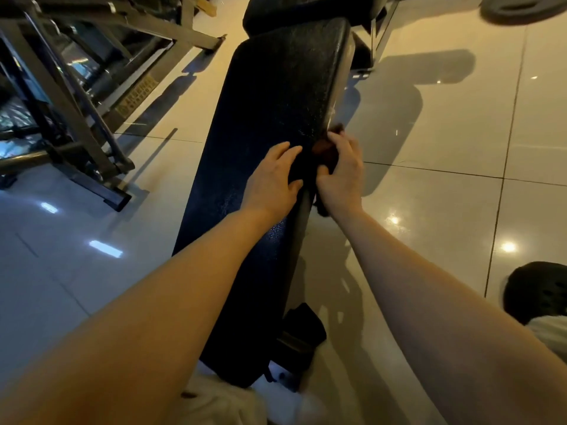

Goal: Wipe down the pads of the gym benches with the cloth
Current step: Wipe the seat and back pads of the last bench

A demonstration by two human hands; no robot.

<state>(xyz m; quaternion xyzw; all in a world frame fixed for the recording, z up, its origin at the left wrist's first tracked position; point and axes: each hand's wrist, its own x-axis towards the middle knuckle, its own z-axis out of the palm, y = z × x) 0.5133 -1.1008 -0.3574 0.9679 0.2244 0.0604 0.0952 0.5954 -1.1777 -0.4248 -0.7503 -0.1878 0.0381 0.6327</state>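
A long black bench pad (264, 118) runs from the bottom middle up to the top of the view. A dark brownish cloth (325, 150) lies bunched over the pad's right edge. My right hand (342, 173) grips the cloth against that side edge, fingers curled round it. My left hand (271, 176) rests flat on top of the pad just left of the cloth, fingers spread and straight. Part of the cloth is hidden under both hands.
A second black pad (306, 10) stands beyond the bench's far end. A metal machine frame (76, 96) fills the upper left. Weight plates lie on the tiled floor at top right (521, 9) and lower right (537, 289). The bench's foot (302, 329) sits near my shoes.
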